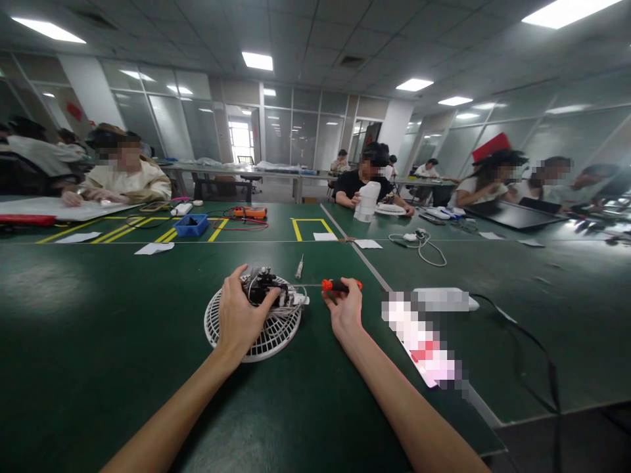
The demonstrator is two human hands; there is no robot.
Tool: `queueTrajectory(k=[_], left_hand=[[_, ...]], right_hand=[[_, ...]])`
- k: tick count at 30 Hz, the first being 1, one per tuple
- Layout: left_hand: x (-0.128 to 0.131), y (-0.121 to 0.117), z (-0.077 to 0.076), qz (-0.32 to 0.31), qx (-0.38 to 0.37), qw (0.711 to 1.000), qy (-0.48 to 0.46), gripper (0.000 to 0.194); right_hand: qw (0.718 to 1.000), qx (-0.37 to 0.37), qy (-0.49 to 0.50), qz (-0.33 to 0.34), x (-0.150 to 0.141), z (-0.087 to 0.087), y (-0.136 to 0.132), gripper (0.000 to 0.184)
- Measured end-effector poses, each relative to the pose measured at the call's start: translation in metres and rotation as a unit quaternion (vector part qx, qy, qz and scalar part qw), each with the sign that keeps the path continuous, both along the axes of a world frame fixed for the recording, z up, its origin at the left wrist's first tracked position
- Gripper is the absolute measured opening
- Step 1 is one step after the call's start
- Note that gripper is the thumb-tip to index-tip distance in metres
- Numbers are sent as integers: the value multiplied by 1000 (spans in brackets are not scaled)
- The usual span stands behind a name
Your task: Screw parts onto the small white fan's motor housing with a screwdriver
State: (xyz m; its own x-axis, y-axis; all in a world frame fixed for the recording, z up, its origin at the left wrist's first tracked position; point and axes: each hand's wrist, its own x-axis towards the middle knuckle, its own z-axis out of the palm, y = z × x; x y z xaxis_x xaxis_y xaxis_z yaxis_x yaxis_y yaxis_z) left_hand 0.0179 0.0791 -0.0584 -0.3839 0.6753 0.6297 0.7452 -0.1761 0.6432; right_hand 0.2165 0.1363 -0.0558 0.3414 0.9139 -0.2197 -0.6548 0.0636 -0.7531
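A fan motor [263, 284], dark with wires about it, sits on a round white fan grille [259, 351] on the green table. My left hand [239, 315] is wrapped around the motor, thumb on the near right side and fingers on the left. In my right hand [345, 309] is a screwdriver [335, 285] with an orange and black handle. It lies level, its thin shaft pointing left at the motor; I cannot tell whether the tip touches. Beyond them lies a small slim tube-like item [299, 267].
To the right are a white power strip [441, 299] with a black cable and a blurred-out flat item [421, 345]. Farther off are a blue bin [191, 225], an orange multimeter [250, 212] and a coiled white cable [428, 248]. Across the table, a person [372, 177] holds a white part.
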Motion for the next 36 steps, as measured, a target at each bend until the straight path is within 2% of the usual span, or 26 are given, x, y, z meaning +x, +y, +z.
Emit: queueTrajectory(k=[4,10,12,19,28,36], left_hand=[[-1,1,3,-6,-3,1000,-3,80],[-4,3,4,-9,3,1000,7,80],[-4,3,4,-11,1,1000,2,82],[-3,5,7,-4,0,1000,-8,86],[-2,4,6,-6,9,1000,-5,80],[-3,6,2,-10,13,1000,-1,77]], right_hand=[[1000,-3,1,12,1,5,0,23],[997,47,-63,-5,-2,9,-3,50],[996,51,-67,0,-3,10,-5,52],[999,34,-3,1,-5,10,-7,22],[998,33,-51,19,-9,12,-9,41],[998,-29,9,56,-12,18,-12,17]])
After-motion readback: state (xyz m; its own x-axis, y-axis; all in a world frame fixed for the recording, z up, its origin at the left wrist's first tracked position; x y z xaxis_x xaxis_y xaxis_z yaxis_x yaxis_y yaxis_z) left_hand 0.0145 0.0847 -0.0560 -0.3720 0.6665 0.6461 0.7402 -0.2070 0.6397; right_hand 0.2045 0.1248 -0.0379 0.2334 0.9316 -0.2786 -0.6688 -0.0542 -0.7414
